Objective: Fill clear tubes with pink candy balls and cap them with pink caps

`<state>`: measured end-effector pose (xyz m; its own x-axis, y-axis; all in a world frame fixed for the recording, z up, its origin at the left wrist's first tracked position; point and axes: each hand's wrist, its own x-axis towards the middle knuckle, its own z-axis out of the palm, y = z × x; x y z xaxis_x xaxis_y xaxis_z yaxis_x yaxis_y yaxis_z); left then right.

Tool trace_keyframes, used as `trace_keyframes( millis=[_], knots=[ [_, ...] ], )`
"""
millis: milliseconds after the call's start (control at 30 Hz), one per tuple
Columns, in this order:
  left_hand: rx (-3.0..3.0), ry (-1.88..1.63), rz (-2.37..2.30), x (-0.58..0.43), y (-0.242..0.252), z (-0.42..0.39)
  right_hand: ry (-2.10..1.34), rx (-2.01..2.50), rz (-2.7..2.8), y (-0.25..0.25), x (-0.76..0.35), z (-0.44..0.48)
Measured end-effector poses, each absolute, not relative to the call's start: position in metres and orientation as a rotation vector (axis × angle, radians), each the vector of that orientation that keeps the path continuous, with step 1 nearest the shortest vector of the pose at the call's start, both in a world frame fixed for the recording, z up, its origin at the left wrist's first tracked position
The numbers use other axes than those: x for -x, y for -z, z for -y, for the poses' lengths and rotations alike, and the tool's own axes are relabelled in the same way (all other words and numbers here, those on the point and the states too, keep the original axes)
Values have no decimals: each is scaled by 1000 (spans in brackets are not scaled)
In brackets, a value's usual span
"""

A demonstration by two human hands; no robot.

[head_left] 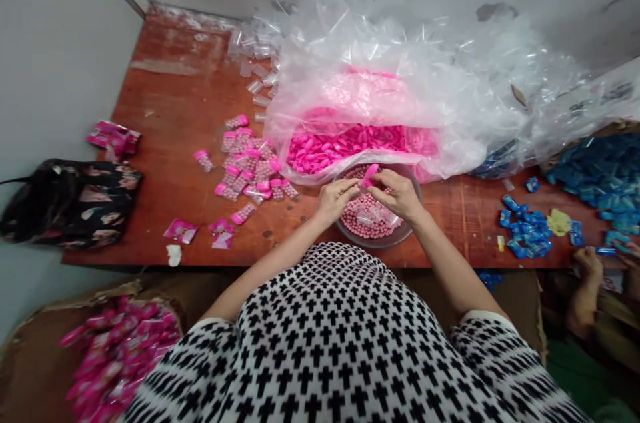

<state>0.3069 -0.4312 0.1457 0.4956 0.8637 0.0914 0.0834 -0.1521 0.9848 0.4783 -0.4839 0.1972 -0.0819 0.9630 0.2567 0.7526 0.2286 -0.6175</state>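
Note:
Over a bowl (416, 210) of pink beads (367, 226), both my hands meet fingertip to fingertip. In my right hand (399, 195) a bright pink plastic cap (370, 174) is pinched between thumb and finger, standing up at a tilt. My left hand (338, 200) is closed beside it, its fingertips against something small at the cap's lower end that I cannot make out. Clear plastic tubes (373, 215) lie on the beads. Just behind the bowl, an open plastic bag (350, 86) holds many loose pink caps (330, 146).
Capped bead-filled tubes (253, 166) are heaped on the wooden table (170, 100) to the left. Empty clear tubes (260, 86) lie behind them. A floral bag (100, 203) sits far left, above a box of pink packets (125, 350). Right are blue packets (530, 233) and another person's hand (589, 263).

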Motion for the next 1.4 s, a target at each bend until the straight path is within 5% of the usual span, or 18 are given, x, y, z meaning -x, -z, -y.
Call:
trace_keyframes(
  millis=[467, 667, 867, 1033, 1400],
  knots=[
    [-2126, -807, -763, -311, -155, 429, -238, 1620, 2001, -189, -476, 488],
    [-1844, -686, -778, -307, -155, 423, -490, 1574, 1887, -182, -478, 494],
    [-1653, -603, -843, -303, -153, 427, -136, 1675, 2220, -206, -481, 493],
    [-1470, -675, -879, -301, -150, 433, -220, 1518, 2550, -224, -482, 483],
    [-861, -837, -992, -312, -140, 451, -230, 1829, 2033, -164, -441, 496]
  ],
)
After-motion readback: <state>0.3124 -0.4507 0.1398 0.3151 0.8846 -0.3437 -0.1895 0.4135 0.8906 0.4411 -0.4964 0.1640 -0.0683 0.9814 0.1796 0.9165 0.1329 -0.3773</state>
